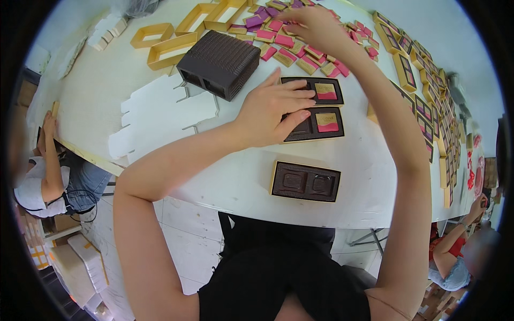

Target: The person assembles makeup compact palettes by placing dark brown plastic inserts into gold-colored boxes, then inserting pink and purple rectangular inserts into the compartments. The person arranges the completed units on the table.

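My left hand (270, 111) lies with its fingers spread over the left parts of two small dark-lined boxes. The upper box (337, 101) and the lower box (341, 132) each show a pink and gold wrapped square in the right compartment; my fingers partly cover their left compartments. Over a heap of pink, purple and gold wrapped pieces (308, 65), my right hand (313, 29) reaches with fingers stretched to the left, and I see nothing held in it. Nearer me sits a third box (305, 182) with two bare dark compartments.
A stack of dark plastic trays (219, 60) stands left of the heap, beside white card sheets (160, 115). Gold box frames (171, 51) lie at the far left. Rows of filled boxes (428, 101) line the right side. Two other people sit at the table's left and right.
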Available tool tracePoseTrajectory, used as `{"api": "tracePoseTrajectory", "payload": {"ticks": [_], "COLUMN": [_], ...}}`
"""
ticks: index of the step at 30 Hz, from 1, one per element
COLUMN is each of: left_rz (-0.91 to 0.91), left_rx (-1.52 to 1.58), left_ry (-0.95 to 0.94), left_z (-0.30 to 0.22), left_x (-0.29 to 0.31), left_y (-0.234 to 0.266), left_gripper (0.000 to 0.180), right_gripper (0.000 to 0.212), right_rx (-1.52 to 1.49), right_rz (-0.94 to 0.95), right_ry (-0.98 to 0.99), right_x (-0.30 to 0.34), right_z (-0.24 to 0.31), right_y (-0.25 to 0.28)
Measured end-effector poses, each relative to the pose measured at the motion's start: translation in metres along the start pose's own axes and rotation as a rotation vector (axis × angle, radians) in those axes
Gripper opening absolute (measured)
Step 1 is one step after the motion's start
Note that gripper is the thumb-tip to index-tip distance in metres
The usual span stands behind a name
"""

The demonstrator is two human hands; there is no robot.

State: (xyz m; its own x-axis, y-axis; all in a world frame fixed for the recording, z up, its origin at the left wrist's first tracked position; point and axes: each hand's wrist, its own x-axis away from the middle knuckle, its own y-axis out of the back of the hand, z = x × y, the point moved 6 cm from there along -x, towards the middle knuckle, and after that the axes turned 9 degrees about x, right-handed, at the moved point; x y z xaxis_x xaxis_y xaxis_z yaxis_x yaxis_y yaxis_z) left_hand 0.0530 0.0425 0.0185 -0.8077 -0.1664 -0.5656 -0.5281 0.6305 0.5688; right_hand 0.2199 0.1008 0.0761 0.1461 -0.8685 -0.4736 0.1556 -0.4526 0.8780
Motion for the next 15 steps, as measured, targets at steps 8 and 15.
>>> {"api": "tracePoseTrajectory", "payload": {"ticks": [8,15], "left_rz": [0.033,-0.169], "left_rx": [-0.053,-0.16], "left_ry": [-0.133,-0.023], "left_z": [-0.003,0.003], "left_x": [0.012,0.006], "left_y": [0.009,0.01], "left_gripper": [0.03,0.057], "right_gripper": [0.019,0.019], "right_rx": [-0.474,-0.873], "right_rz": [0.095,0.184], "right_ry": [-0.158,-0.572], "right_x": [-0.059,0.017], "right_z": [-0.021,-0.025], "right_y": [-0.066,0.013]}}
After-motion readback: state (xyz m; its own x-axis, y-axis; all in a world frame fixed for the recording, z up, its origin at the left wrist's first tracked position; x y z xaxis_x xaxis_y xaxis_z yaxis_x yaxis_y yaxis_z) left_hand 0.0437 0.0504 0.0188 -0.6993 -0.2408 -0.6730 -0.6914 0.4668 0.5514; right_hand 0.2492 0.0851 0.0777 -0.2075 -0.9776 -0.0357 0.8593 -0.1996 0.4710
